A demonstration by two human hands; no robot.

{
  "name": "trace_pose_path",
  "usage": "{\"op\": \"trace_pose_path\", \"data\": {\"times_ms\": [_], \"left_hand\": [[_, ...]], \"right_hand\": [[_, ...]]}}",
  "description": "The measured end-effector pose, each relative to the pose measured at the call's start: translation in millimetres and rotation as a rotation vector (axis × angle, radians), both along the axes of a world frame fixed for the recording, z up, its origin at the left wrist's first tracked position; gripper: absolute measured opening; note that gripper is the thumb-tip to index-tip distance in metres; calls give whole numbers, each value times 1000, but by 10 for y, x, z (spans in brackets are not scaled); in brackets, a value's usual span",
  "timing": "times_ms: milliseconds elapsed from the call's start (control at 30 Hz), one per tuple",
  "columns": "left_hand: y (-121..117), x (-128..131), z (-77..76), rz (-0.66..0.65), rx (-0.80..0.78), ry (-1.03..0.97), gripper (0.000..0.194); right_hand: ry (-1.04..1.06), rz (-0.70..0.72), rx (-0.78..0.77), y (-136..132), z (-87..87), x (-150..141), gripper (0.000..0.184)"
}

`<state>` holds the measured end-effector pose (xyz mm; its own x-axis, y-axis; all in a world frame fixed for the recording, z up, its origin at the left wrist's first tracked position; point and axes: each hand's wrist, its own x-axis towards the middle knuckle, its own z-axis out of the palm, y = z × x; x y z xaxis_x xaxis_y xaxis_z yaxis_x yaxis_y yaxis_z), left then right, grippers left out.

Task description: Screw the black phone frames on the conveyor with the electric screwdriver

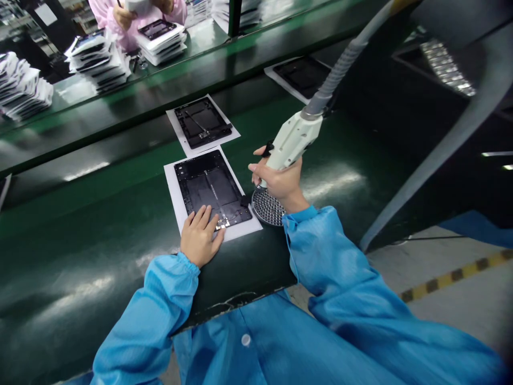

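Observation:
A black tablet housing [204, 179] lies on a white sheet [174, 195] in front of me, its inner side with cables and small boards facing up. My left hand [200, 235] rests with spread fingers on the near left edge of the housing. To the right of it, my right hand [280, 179] is wrapped round a white hand tool [294, 139] with a black part at its side and a grey ribbed hose [340, 64] running up from it. The tool's lower end is partly hidden by my fingers. Just below that hand sits a round metal plate with rows of holes [268, 207].
Farther back on the green bench [120, 224] lie a second tablet housing [202, 122] and a third one [302, 75], each on white paper. A grey hose [433, 160] hangs at right. Across a green ledge, a person in pink works beside stacked housings [162, 45].

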<state>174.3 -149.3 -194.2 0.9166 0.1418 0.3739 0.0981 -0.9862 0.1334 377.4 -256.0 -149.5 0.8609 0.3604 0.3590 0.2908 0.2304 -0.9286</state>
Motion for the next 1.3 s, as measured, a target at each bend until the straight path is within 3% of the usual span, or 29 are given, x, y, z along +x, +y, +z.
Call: {"op": "trace_pose_path", "data": {"times_ms": [300, 467, 600, 700, 867, 1300], "left_hand": [[68, -38, -10, -51, -29, 25, 37], [136, -53, -7, -113, -45, 42, 35], [111, 8, 3, -25, -66, 84, 35], [104, 31, 12, -7, -76, 145, 36], [94, 10, 51, -33, -71, 209, 40], [60, 3, 19, -51, -134, 213, 38]], "right_hand": [[-38, 28, -14, 9, -22, 3, 21], [-54, -15, 43, -22, 52, -34, 23], [-28, 57, 121, 9, 145, -267, 28], [9, 193, 69, 110, 156, -526, 28], [47, 336, -31, 279, 66, -791, 27], [-22, 403, -159, 239, -140, -848, 24]]}}
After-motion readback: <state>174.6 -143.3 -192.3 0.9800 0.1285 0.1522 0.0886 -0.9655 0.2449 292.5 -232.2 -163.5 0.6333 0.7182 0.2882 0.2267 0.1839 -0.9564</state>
